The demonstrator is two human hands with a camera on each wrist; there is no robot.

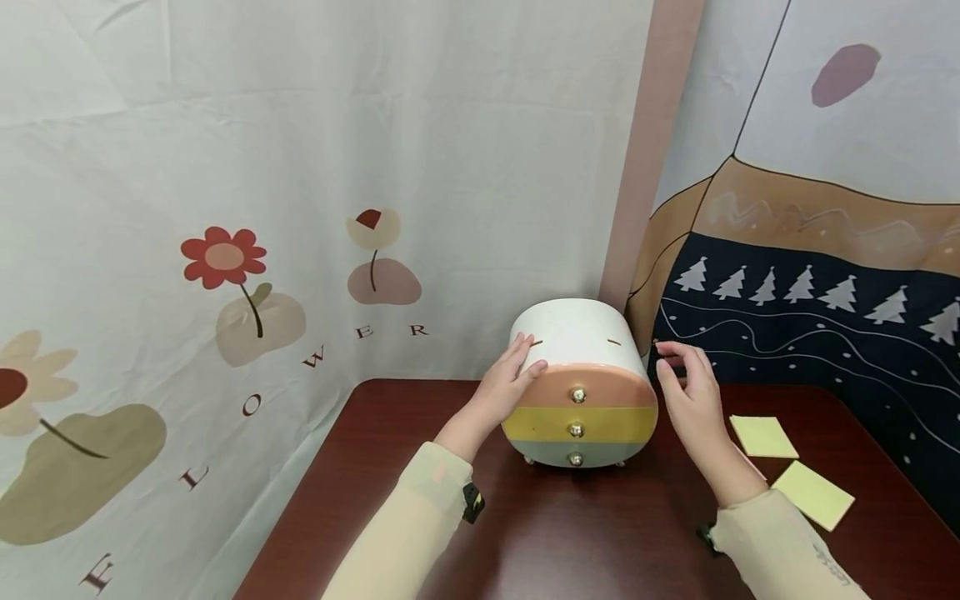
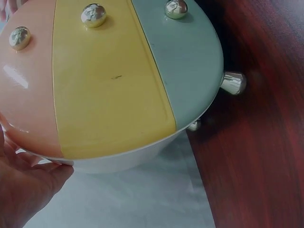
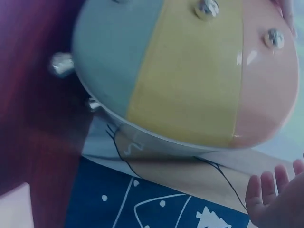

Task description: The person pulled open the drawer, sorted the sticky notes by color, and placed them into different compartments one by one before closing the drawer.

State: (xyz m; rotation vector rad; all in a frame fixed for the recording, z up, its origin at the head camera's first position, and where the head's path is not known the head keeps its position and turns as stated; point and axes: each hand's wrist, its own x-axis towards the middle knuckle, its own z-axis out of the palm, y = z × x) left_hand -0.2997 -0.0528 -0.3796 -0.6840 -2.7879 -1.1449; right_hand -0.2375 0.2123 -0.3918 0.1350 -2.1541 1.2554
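Note:
A small oval drawer box (image 1: 573,329) with a white body stands on the table, its front banded in an orange drawer (image 1: 540,387), a yellow drawer (image 1: 540,423) and a green drawer (image 1: 543,450). Each drawer bears a round metallic knob. My left hand (image 1: 499,387) rests against the box's upper left side, fingers extended; in the left wrist view, that hand (image 2: 31,190) touches the white side by the orange band. To the right of the box, my right hand (image 1: 693,404) is held apart from it with loosely bent fingers, nothing visible in them.
Two yellow sticky-note pads, a farther pad (image 1: 764,437) and a nearer pad (image 1: 813,495), lie right of my right wrist. The dark red table (image 1: 555,533) backs onto a flower-printed white curtain (image 1: 465,208) and a cloth with white trees (image 1: 795,333).

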